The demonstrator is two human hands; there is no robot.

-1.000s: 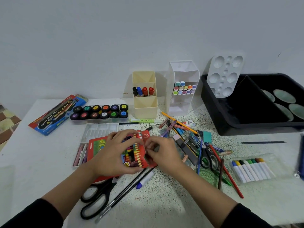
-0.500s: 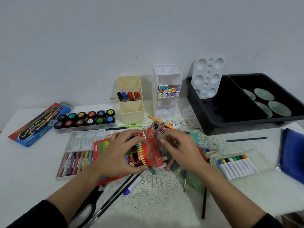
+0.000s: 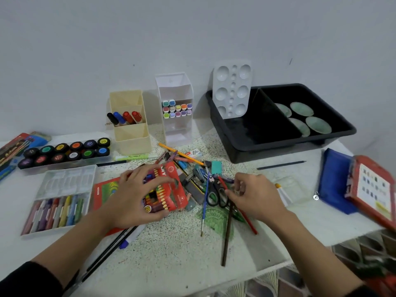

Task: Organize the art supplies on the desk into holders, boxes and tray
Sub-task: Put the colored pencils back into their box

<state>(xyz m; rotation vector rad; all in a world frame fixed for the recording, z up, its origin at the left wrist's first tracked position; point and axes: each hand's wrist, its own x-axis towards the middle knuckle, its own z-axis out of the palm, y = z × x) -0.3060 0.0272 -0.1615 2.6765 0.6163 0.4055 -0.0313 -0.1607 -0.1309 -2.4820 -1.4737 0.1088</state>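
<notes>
Left hand (image 3: 128, 202): we see it grasping the red crayon box (image 3: 171, 189), thumb beneath, fingers spread over the top edge.
Crayon box: open and tilted, with the crayon tips showing; it is held just above the desk (image 3: 171, 254), left of the loose pile (image 3: 192, 168) of pens and pencils.
Right hand (image 3: 259, 200): fingers curled over the pile, with thumb and forefinger close together by the scissors (image 3: 216, 196) and a red pencil (image 3: 248, 221); we cannot tell whether they hold anything.
Cream holder (image 3: 131, 138): at the back, with four markers in its middle section.
White holder (image 3: 175, 129): beside it, with pastel-capped markers stacked inside.
Black tray (image 3: 267, 144): back right, with a white palette (image 3: 232, 88) leaning in it.
Pastel case (image 3: 55, 209): open, far left.
</notes>
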